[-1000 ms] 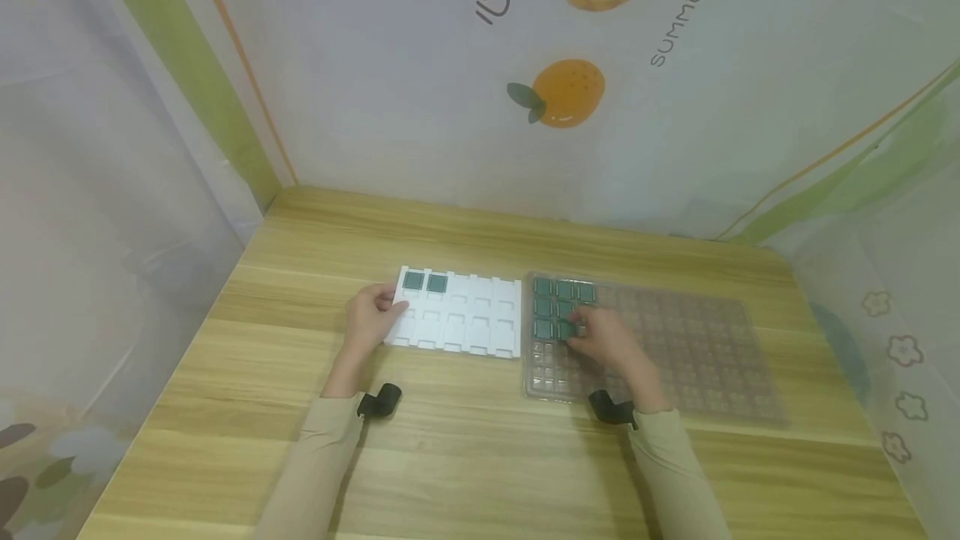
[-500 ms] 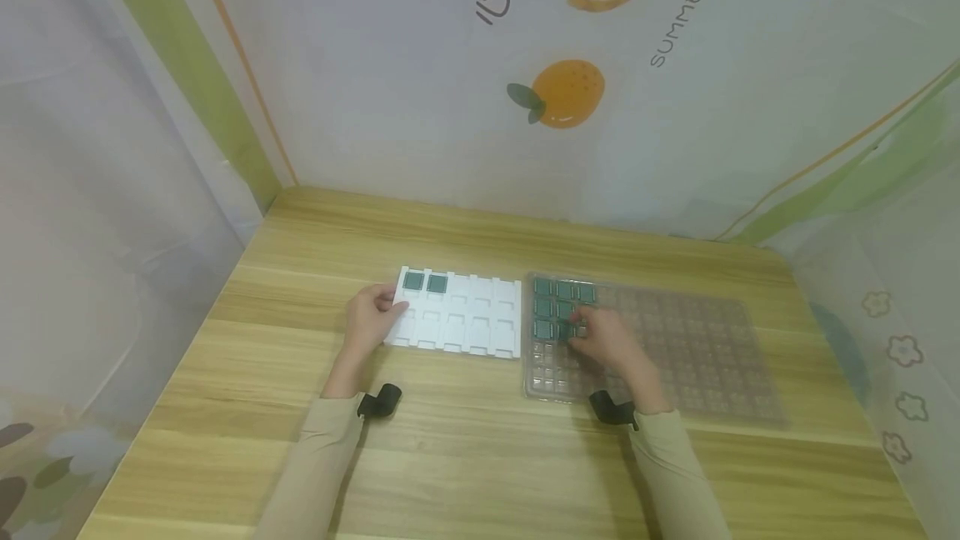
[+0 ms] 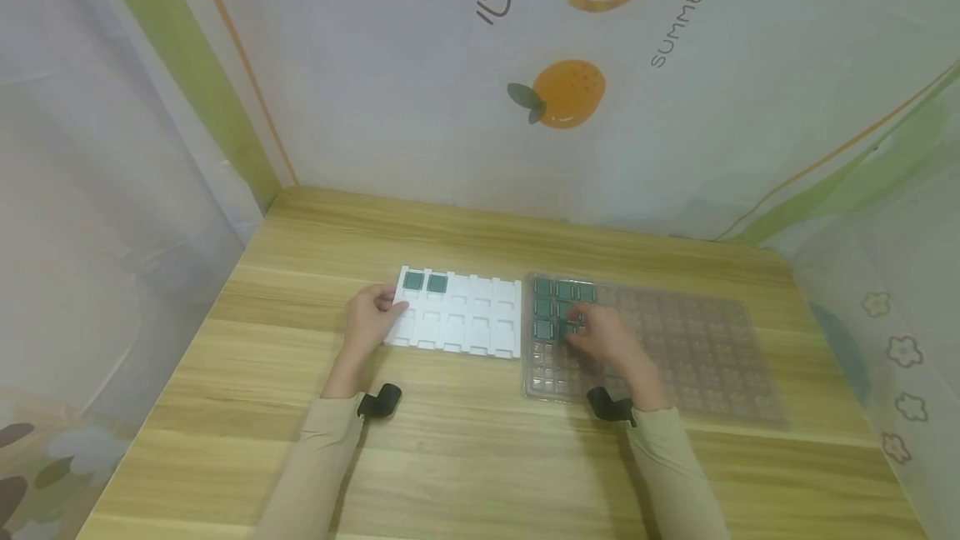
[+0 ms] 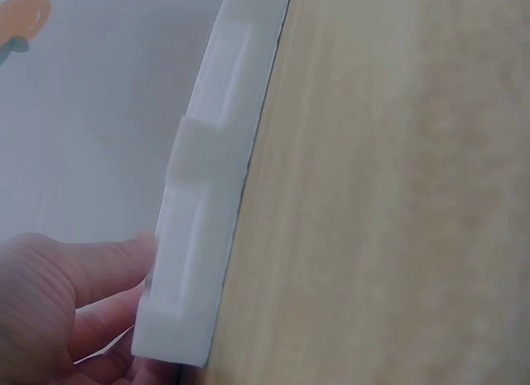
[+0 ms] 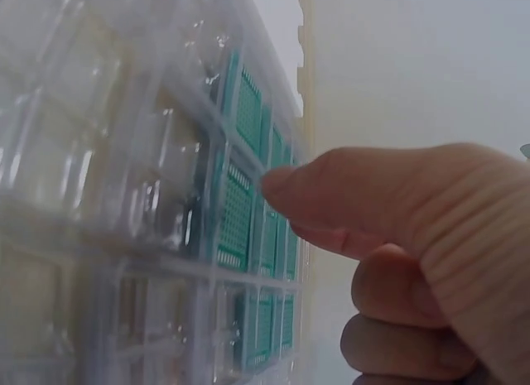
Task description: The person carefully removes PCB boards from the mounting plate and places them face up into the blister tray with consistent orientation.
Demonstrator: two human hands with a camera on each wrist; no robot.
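Observation:
A white plastic tray (image 3: pixel 461 315) lies on the table; two green square chips (image 3: pixel 437 283) occupy its far-left pockets. My left hand (image 3: pixel 371 319) holds this tray by its left edge, thumb (image 4: pixel 124 261) on one face and fingers curled behind. To the right is a clear pocketed tray (image 3: pixel 675 348) with several green chips (image 3: pixel 543 307) at its left end. Over it, my right hand (image 3: pixel 606 340) pinches at one green chip (image 3: pixel 567 329) between thumb and index finger; the fingers partly hide that chip. The right wrist view shows the thumb tip (image 5: pixel 277 186) against the chips, other fingers curled.
The wooden table (image 3: pixel 450 457) extends in front of both trays. Behind it hangs a white curtain (image 3: pixel 420 107) with printed fruit. Black wrist mounts (image 3: pixel 381 401) sit at both cuffs.
My right fingertips have shifted slightly, and the chip at them looks more tilted than a second ago. The left hand and both trays have stayed put.

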